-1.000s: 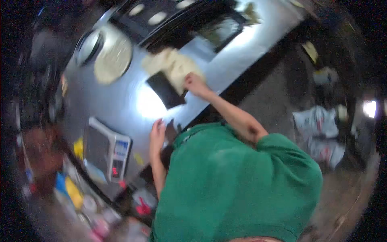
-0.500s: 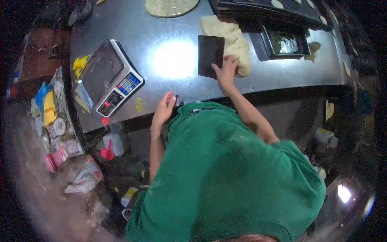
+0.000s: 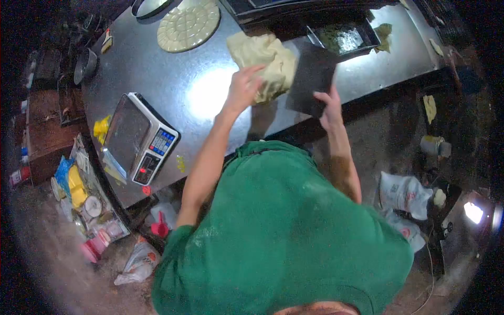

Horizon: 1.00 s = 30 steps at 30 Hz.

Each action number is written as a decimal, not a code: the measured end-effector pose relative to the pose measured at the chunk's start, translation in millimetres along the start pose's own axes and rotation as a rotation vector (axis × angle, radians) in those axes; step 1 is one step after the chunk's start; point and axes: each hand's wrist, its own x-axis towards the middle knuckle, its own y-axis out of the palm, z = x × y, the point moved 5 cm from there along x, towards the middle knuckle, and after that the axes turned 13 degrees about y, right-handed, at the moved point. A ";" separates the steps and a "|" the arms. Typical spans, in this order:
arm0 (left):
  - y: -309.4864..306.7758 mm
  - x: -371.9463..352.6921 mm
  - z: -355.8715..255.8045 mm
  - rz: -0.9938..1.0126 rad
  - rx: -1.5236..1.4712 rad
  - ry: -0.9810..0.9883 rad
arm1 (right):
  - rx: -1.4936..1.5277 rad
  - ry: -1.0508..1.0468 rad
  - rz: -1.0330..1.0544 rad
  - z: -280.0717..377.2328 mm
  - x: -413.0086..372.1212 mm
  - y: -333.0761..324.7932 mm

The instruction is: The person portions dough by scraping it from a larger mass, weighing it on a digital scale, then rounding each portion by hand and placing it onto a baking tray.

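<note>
Head view: one mass of pale dough [image 3: 262, 59] is being supported by the table [image 3: 157, 81], beyond the person's waist and between the two hands. One dark flat plate [image 3: 312, 76] is being held by the right hand [image 3: 331, 110] just beside the dough's right side; whether the two are being pressed together cannot be told. The plate is being gripped at its near right edge, with the hand partly closed and the thumb laid towards the face, presumably so that the broad surface and far edges are being left unobstructed. By the left hand [image 3: 244, 90], half open with bent fingers, no separate object is visibly being grasped; its fingertips are being brought over the dough's near left edge, perhaps for steadying, though firm contact cannot be confirmed.

One scale [image 3: 131, 126] is being carried by the table at the left, its keypad [image 3: 163, 142] being turned towards the person, probably for easy reading. Near the far edge, one round, segmented slab [image 3: 189, 26] is being laid flat, well apart from the scale. One rectangular tray [image 3: 359, 54] is being stationed beyond the plate, and one bowl [image 3: 86, 67] and one brush [image 3: 107, 42] are being accommodated at the far left.
</note>
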 end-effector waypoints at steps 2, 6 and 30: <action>63.8 12.4 14.4 0.162 0.180 0.008 | 0.016 -0.081 -0.113 12.1 -8.6 -41.2; 146.3 18.2 -5.3 0.365 0.623 -0.080 | 0.158 -0.083 -0.307 14.3 -27.5 -113.5; 25.8 -39.8 44.6 0.295 0.062 -0.089 | -1.152 -0.325 -0.023 12.2 71.6 52.0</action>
